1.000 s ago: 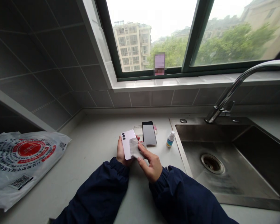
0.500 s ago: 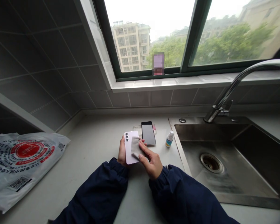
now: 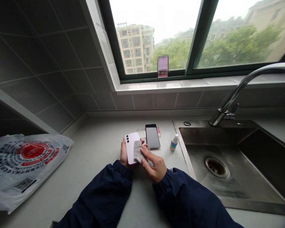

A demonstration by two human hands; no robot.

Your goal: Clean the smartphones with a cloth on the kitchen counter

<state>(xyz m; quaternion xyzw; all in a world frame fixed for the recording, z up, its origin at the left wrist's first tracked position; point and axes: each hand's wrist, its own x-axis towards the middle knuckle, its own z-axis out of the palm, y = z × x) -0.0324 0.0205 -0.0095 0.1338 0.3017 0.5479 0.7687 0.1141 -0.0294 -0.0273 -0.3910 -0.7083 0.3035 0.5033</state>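
Observation:
A pale lilac smartphone [image 3: 131, 148], its back with three camera lenses facing up, lies in my left hand [image 3: 123, 153], whose fingers wrap around its edges. My right hand [image 3: 155, 164] is closed on a small grey cloth [image 3: 138, 152] and presses it against the right side of the phone's back. Just beyond, a second smartphone [image 3: 153, 136] with a dark edge and grey screen rests face up on the counter, partly over a clear phone case [image 3: 141, 133]. To its right stands a small white-capped spray bottle [image 3: 174, 142] with a blue and yellow label.
A stainless sink [image 3: 187, 152] with a curved chrome faucet [image 3: 230, 95] takes up the right side. On the left lies a white plastic bag [image 3: 4, 186] with red print. The pale countertop [image 3: 85, 142] runs back to a tiled wall under a window.
The lilac phone has tilted slightly and shifted a little in my left hand. My right hand and the cloth stay against its right side. The whole view has shifted slightly.

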